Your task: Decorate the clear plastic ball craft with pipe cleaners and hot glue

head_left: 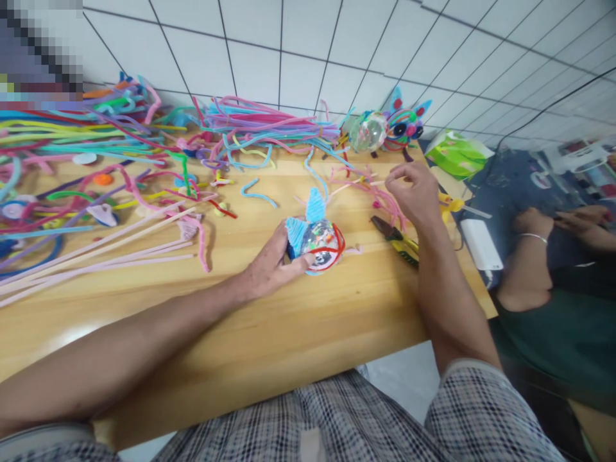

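My left hand (276, 263) is closed around a clear ball ornament (323, 240) with colourful bits showing in it. Two light-blue pipe-cleaner ears (316, 206) stand up from the ball, and a red pipe cleaner (341, 239) curves over its right side. Up and to the right, apart from the ball, my right hand (412, 191) is raised with its fingers curled into a pinch. A thin pale stick lies close to these fingertips; whether they hold it I cannot tell. Below that hand, pliers (395, 240) with yellow-and-black handles lie on the table.
Loose pipe cleaners (58, 160) and craft pieces cover the left of the wooden table (289, 333). A pipe-cleaner bundle (269, 122) and a finished-looking ball figure (404, 122) lie along the tiled wall. At right are a green packet (457, 154), a white box (481, 244) and a co-worker's arms (529, 256).
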`<state>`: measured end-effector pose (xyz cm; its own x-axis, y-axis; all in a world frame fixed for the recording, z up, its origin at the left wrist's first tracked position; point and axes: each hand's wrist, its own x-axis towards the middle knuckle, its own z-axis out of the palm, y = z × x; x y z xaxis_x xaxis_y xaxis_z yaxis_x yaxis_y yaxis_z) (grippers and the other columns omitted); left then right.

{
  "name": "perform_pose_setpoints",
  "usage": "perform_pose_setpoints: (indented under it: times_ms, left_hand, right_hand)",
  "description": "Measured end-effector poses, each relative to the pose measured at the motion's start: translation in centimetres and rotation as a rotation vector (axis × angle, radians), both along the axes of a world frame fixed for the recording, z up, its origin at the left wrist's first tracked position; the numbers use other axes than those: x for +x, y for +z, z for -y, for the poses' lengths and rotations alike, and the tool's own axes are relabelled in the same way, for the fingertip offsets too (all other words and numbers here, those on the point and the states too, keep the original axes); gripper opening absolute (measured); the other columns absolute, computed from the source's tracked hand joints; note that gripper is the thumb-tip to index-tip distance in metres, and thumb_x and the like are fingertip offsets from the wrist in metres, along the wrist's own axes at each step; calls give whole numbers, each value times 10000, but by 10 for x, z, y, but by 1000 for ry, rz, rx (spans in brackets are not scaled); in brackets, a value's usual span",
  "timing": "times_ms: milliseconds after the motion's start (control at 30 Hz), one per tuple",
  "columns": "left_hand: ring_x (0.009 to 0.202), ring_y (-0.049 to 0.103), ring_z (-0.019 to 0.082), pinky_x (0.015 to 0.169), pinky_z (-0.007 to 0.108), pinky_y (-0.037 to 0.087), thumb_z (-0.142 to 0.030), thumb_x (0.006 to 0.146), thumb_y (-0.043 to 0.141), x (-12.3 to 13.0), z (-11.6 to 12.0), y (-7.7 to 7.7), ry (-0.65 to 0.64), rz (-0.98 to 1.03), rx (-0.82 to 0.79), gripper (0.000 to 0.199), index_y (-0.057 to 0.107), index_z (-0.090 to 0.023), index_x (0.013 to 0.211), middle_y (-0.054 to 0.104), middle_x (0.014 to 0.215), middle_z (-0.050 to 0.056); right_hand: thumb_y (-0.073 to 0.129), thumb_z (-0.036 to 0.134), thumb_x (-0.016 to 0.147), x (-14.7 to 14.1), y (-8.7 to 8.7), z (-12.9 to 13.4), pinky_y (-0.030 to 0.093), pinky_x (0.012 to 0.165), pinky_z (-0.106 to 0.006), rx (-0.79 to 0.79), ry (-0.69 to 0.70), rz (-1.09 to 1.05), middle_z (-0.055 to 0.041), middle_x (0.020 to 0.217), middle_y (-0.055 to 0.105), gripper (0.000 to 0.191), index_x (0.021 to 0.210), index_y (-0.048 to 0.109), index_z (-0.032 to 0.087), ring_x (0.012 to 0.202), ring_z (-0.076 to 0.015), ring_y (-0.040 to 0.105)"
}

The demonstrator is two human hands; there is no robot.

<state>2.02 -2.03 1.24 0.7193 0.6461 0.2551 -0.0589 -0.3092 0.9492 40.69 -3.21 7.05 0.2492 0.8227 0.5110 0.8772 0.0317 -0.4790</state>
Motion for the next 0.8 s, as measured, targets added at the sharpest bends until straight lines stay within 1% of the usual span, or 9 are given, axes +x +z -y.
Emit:
perform_pose_setpoints:
  times_ms: [100, 167, 267, 400, 500, 667, 733, 800]
  left_hand:
    - [1194, 642, 296, 1146, 509, 551, -693, 1040, 713, 1, 0, 2, 8, -5, 4, 581, 608, -206, 1339, 685, 1304, 121]
    - [1162, 638, 282, 1111, 491, 565, -714, 1030, 717, 2, -1, 3, 22, -7, -4, 580, 609, -211, 1298, 683, 1262, 104]
    - [1186, 638, 292, 1106, 495, 570, -742, 997, 745, 3, -1, 2, 32, -8, -24, 631, 602, -212, 1308, 680, 1237, 95]
    - [1197, 648, 309, 1117, 529, 580, -795, 973, 733, 4, -2, 3, 45, -14, -56, 681, 597, -215, 1305, 682, 1208, 92]
    - [1186, 658, 305, 1113, 532, 592, -807, 966, 729, 5, -2, 6, 39, -13, -67, 692, 585, -219, 1302, 691, 1217, 94]
    - [1280, 646, 327, 1190, 545, 559, -800, 942, 736, 7, 1, 12, 39, -17, -83, 765, 551, -208, 1391, 681, 1366, 137]
    - [1270, 650, 329, 1185, 550, 564, -773, 944, 729, 7, 1, 13, 47, -35, -90, 745, 550, -203, 1390, 679, 1366, 139]
    - [1232, 658, 322, 1162, 547, 581, -730, 950, 731, 6, 1, 14, 60, -53, -79, 688, 566, -206, 1365, 690, 1314, 124]
  right_hand:
    - [760, 220, 873, -18, 7, 24, 609, 819, -435, -49, 3, -102, -35, 880, 785, 152, 757, 712, 306, 852, -251, 714]
    - [774, 238, 871, -35, 10, 44, 593, 784, -411, -122, 45, -172, -19, 846, 778, 142, 750, 727, 297, 810, -231, 702]
    - [786, 294, 902, -63, 13, 74, 597, 832, -414, -201, 150, -311, -18, 901, 804, 129, 779, 750, 286, 879, -235, 732]
    - [811, 327, 912, -93, 14, 102, 595, 989, -460, -213, 250, -479, -25, 1046, 840, 127, 802, 764, 284, 1027, -255, 769]
    - [835, 364, 921, -105, 9, 110, 566, 1068, -480, -188, 292, -521, -23, 1082, 842, 140, 823, 765, 292, 1072, -260, 766]
    - [846, 463, 941, -111, -6, 112, 553, 1067, -473, -161, 294, -542, -25, 1072, 840, 220, 838, 749, 293, 1060, -259, 765]
    - [851, 478, 940, -113, -8, 112, 563, 1054, -470, -151, 299, -543, -29, 1064, 839, 236, 835, 748, 293, 1051, -261, 769]
    - [850, 482, 939, -115, -7, 113, 573, 1051, -480, -138, 311, -532, -34, 1068, 840, 238, 830, 747, 298, 1051, -269, 772]
